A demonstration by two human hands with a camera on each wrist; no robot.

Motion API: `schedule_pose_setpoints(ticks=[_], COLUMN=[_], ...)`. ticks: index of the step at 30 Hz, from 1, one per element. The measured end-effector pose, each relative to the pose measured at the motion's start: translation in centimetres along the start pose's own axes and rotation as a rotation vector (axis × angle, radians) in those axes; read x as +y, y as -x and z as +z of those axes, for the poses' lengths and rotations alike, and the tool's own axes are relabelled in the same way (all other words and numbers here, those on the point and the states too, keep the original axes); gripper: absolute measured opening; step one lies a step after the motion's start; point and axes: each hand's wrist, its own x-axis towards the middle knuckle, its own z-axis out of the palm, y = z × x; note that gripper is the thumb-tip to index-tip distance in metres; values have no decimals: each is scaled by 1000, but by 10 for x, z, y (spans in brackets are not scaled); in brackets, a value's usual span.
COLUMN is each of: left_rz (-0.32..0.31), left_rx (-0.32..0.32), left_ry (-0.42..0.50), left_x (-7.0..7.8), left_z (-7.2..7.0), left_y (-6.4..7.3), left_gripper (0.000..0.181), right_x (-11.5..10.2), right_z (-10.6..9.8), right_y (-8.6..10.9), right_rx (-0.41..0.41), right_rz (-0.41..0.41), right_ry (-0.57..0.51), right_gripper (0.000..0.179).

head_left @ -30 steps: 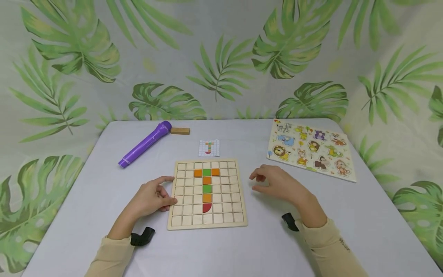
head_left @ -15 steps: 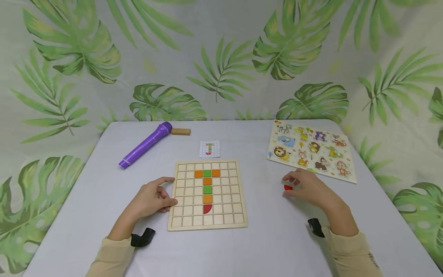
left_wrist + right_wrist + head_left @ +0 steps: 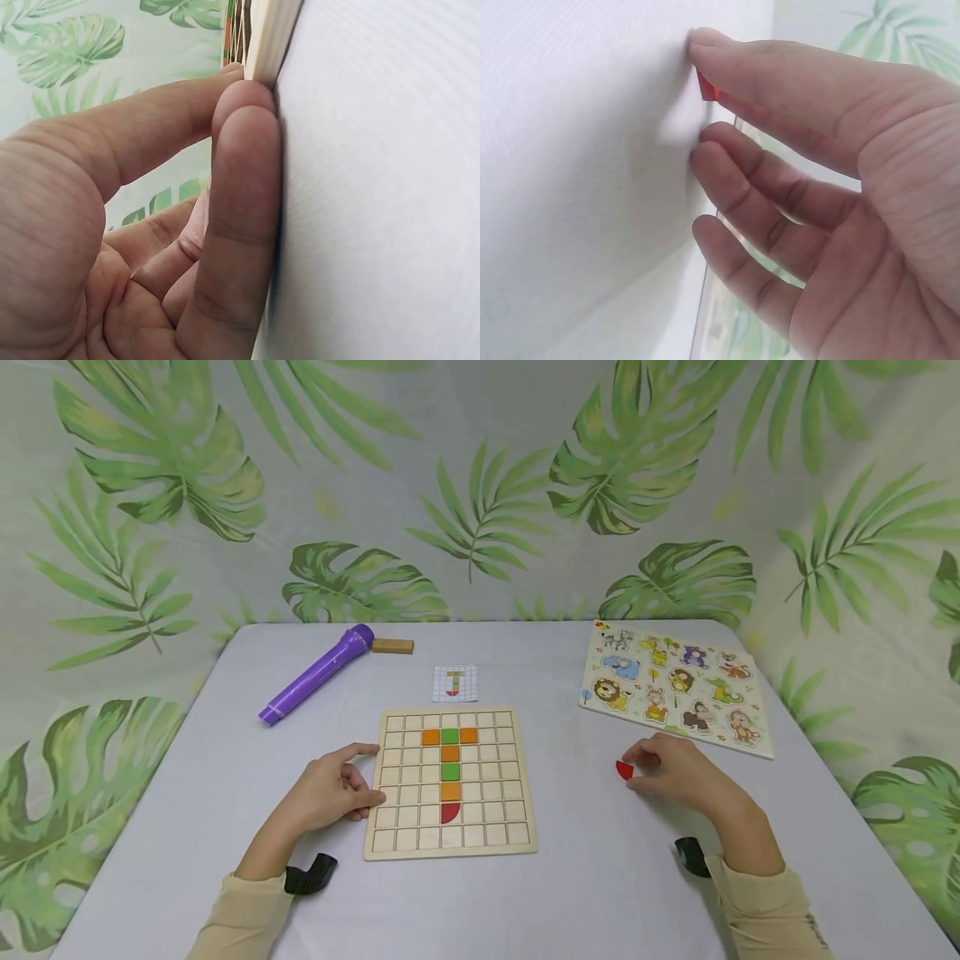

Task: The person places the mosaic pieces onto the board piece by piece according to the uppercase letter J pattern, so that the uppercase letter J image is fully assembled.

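A wooden grid board (image 3: 377, 847) lies mid-table with orange and green squares and a red quarter-circle piece (image 3: 450, 812) set in its cells. My left hand (image 3: 330, 785) holds the board's left edge. Its thumb (image 3: 172, 120) rests over the upper face, while other fingers meet the side, as the left wrist view shows. Right of the board, my right hand (image 3: 675, 770) pinches a loose red quarter-circle piece (image 3: 624, 769) at the tabletop between thumb and forefinger. In the right wrist view the thumb partly covers this piece (image 3: 707, 86), and the forefinger's tip is hidden.
A small pattern card (image 3: 454, 683) lies behind the board. Further left are a purple toy microphone (image 3: 315, 675) and a small wooden block (image 3: 392, 646). An animal puzzle board (image 3: 678, 681) sits at the back right, beyond my right hand.
My right hand has moved right, away from the board, uncovering the loose red piece, and its thumb and forefinger have drawn closer around it. The left hand stays at the board's edge.
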Motion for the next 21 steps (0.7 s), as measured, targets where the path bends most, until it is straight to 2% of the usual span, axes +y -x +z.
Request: schedule_pose_setpoints(ticks=[6,14,21], left_rz=[-14,1,-2], left_rx=[1,0,1], left_ry=[-3,5,6], left_x=[1,1,1], left_z=[0,0,-1], left_y=[0,0,0], left_gripper=[79,79,79], right_x=[3,1,-5], right_z=[1,2,4], right_y=[-2,-4,-9], right_rx=[-5,1,26], right_rz=[-9,-6,-35], right_ry=[-14,-23,8], right_gripper=[25,24,21])
